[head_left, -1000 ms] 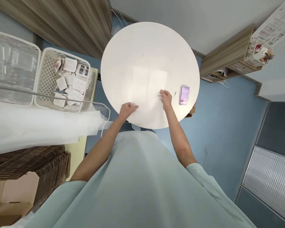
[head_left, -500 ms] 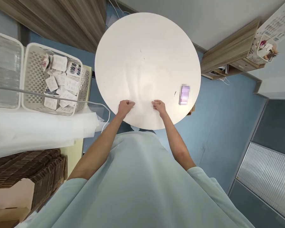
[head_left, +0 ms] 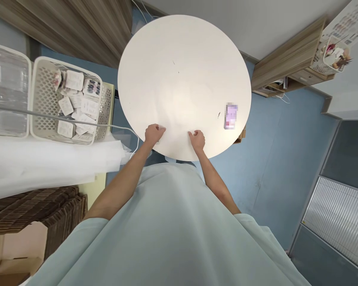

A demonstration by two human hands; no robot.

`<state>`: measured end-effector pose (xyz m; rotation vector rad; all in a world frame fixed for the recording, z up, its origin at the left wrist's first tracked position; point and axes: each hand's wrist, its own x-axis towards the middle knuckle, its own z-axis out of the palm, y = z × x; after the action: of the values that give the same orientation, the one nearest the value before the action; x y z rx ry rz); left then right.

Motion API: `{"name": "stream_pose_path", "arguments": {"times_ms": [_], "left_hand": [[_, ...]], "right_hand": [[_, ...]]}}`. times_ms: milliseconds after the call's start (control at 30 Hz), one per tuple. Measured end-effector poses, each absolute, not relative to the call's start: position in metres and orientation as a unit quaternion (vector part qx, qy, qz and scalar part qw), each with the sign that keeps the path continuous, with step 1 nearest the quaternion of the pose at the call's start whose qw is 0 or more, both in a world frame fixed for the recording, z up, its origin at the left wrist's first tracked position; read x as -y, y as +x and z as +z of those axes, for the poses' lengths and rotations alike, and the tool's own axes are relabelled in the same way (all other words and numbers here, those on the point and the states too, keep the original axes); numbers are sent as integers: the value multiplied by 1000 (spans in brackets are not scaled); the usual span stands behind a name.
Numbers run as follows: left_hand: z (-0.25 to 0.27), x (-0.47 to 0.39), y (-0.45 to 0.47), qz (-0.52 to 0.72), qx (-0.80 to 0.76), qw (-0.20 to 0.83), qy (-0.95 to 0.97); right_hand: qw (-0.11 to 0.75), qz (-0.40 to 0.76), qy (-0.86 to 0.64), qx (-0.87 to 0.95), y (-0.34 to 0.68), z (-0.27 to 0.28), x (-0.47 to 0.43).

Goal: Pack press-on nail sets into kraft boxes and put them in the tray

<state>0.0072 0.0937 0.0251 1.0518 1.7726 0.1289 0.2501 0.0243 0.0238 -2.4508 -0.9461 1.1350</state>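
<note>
Near the front edge of a round white table (head_left: 179, 47), my left hand (head_left: 153, 134) is curled, its thumb pointing inward. A small pale bit shows under its lower edge, too small to make out. My right hand (head_left: 197, 140) is a short way to the right, low over the same table. Its thumb stands apart from its loosely bent fingers, and no object shows between them. The undersides of both hands are hidden. A blurred purple and pink rectangular object (head_left: 231, 116) lies on the table beyond my right hand.
To the left, a white perforated basket (head_left: 43, 99) holds several white cards and packets beside a bin of clear plastic boxes (head_left: 6, 79). A white sheet roll (head_left: 53, 163), a grey cable (head_left: 53, 118) and stacked cardboard (head_left: 32, 206) are nearby. A wooden cabinet (head_left: 286, 59) stands right.
My right hand has drawn slightly down and left, its thumb now more apart from the fingers. My left hand has shifted slightly left. The view has moved a little.
</note>
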Motion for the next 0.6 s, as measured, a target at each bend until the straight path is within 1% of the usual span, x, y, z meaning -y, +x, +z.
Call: {"name": "stream_pose_path", "arguments": {"times_ms": [100, 233, 367, 600], "left_hand": [[24, -91, 0, 50, -765, 473, 433], [24, -85, -9, 68, -770, 470, 426], [25, -79, -10, 63, -756, 483, 436], [33, -72, 15, 32, -716, 486, 500]], "right_hand": [[110, 384, -853, 336, 239, 20, -34], [91, 392, -845, 353, 237, 22, -35], [112, 386, -848, 345, 250, 30, -25], [172, 417, -842, 297, 278, 39, 7]]}}
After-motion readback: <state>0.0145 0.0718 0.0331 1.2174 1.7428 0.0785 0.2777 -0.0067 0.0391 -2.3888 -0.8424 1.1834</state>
